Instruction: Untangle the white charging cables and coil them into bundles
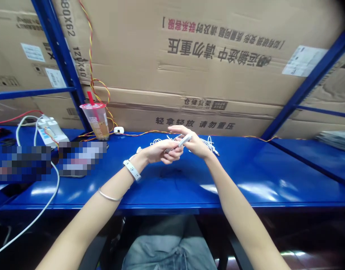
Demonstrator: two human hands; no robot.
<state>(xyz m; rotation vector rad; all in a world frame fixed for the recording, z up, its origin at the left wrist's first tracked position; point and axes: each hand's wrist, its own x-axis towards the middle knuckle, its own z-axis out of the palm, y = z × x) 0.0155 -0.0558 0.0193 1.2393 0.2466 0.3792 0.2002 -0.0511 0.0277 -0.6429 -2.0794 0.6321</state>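
Above the blue tabletop (166, 187), my left hand (166, 150) is closed around a narrow white bundle (185, 140) that looks like a folded cable. My right hand (196, 144) is at the bundle's right end, close against it. Its upper fingers stretch out to the left over the bundle; its thumb is mostly hidden. Behind my right hand lie loose white cables (209, 144) with a plug end at the right. More thin white cable (158, 141) shows behind my left hand.
Left on the table stand a drink cup (96, 120) with a red straw, a white earbud case (118, 130), a blurred phone-like slab (82, 159) and a white power strip (51, 131). Large cardboard boxes (189, 82) and blue shelf posts (310, 82) rise behind. A yellow-red wire (149, 132) runs along the back.
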